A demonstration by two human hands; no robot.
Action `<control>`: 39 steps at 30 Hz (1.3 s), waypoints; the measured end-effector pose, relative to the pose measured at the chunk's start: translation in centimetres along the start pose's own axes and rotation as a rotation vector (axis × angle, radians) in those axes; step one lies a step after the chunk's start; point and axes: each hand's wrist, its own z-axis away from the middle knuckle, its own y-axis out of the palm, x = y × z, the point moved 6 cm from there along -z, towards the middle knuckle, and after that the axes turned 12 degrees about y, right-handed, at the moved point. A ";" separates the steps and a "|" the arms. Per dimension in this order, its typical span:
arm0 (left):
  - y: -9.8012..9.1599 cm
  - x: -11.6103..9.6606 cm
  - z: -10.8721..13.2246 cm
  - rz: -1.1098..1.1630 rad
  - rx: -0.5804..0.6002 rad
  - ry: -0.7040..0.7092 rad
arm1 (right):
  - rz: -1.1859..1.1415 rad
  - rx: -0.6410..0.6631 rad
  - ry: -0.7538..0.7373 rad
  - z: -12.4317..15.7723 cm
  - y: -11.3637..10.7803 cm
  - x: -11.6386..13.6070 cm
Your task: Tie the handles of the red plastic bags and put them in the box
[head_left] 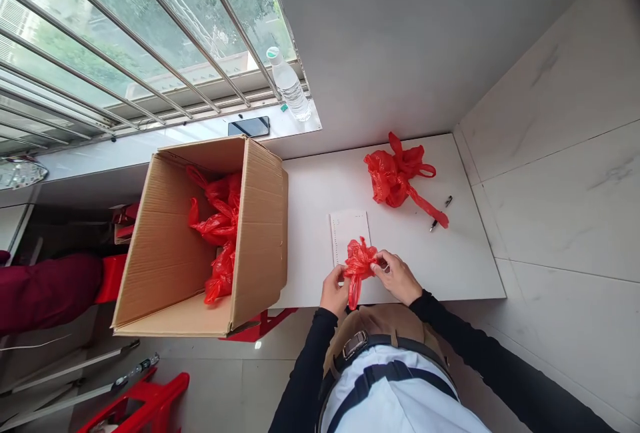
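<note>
the person works at the front edge of a white tabletop (310,199) with a small red bag (360,261) between both hands. the left hand (334,291) has its grip closed on the left side of the bag, thumb and fingers together on the plastic; the right hand (399,277) pinches the right side the same way. the bag is bunched up, with one loose end hanging toward the front edge, and it covers the near part of an open notebook (349,227). a larger red bag (390,179) lies near the back right corner, one tail stretching across a pen (433,225) toward the right edge. at the left end of the tabletop a cardboard box (261,233) opens toward the left, with more red bags (215,226) inside.

the step in hand looks like working the gathered plastic, either tying it or loosening it; which of the two cannot be told, since the fingers and folds hide any knot. the next move seems to call for steady pinching on both sides and a gentle, even pull, because thin film like this would likely tear if jerked.
</note>
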 end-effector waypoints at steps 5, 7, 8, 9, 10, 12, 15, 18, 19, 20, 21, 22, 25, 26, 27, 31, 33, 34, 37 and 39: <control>-1.2 3.1 0.5 -0.128 -0.106 -0.049 | 0.087 -0.080 0.043 -0.6 -0.6 -2.7; -0.7 2.6 0.6 -0.172 -0.104 0.010 | 0.103 -0.058 0.044 -0.5 -0.1 -3.1; -0.3 2.1 0.5 -0.192 -0.088 0.050 | 0.109 -0.044 0.043 -0.5 0.2 -3.2; 0.3 1.5 0.4 -0.210 -0.062 0.090 | 0.115 -0.032 0.043 -0.4 0.5 -3.1; 0.9 0.9 0.3 -0.227 -0.031 0.124 | 0.123 -0.022 0.043 -0.4 0.8 -3.0; 1.8 0.1 0.0 -0.257 0.020 0.165 | 0.140 -0.001 0.047 -0.3 1.2 -2.6; 2.0 -0.2 -0.4 -0.295 0.022 0.165 | 0.160 0.027 0.056 -0.4 1.2 -2.5; 0.6 0.5 -0.5 -0.340 -0.086 0.087 | 0.164 0.006 0.085 -0.6 0.3 -3.0; 0.0 0.9 -0.5 -0.350 -0.131 0.052 | 0.162 -0.014 0.102 -0.6 -0.1 -3.2; -0.6 1.1 -0.4 -0.355 -0.170 0.023 | 0.157 -0.035 0.118 -0.6 -0.5 -3.4; -1.1 1.2 -0.4 -0.353 -0.197 0.007 | 0.152 -0.050 0.130 -0.6 -0.8 -3.6; -1.3 1.1 -0.3 -0.345 -0.208 0.010 | 0.147 -0.056 0.134 -0.5 -1.0 -3.7; -0.9 -0.1 -0.4 -0.293 -0.152 0.095 | 0.139 -0.022 0.107 -0.5 -0.6 -3.2; -0.5 -0.5 -0.4 -0.271 -0.122 0.122 | 0.140 -0.009 0.095 -0.5 -0.4 -3.0; -0.2 -0.9 -0.4 -0.250 -0.099 0.138 | 0.141 0.000 0.090 -0.5 -0.2 -2.9; -0.4 -0.7 -0.5 -0.175 -0.162 0.080 | 0.136 -0.034 0.134 -0.7 -0.4 -3.4; -1.2 -0.1 -0.3 -0.125 -0.241 0.024 | 0.130 -0.075 0.170 -0.8 -1.0 -4.1; -1.5 0.1 -0.2 -0.094 -0.273 0.002 | 0.129 -0.094 0.180 -0.8 -1.3 -4.5; -2.1 -0.1 0.0 0.017 -0.312 -0.016 | 0.141 -0.148 0.143 -0.8 -2.0 -4.7; -1.9 -0.8 -0.1 0.094 -0.299 -0.001 | 0.152 -0.180 0.070 -0.8 -2.2 -4.0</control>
